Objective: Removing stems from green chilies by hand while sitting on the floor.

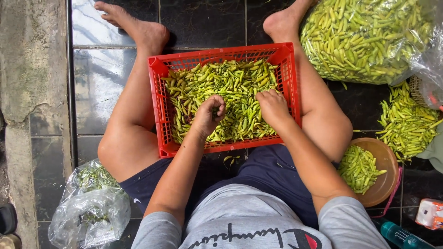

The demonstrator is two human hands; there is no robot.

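Left hand (pixel 210 113) is closed, apparently on green chillies (pixel 230 87); right hand (pixel 273 105) rests loosely curled on them, hold unclear. Red crate (pixel 159 115) remains mostly full; the brown bowl (pixel 387 157), near right, is part-filled.

The person wears a grey short-sleeved T-shirt (pixel 249 221) with dark and red lettering across the chest, and dark navy shorts (pixel 267 170). Below the shirt's sleeves the arms are bare. Legs and feet (pixel 138 25) are bare too.
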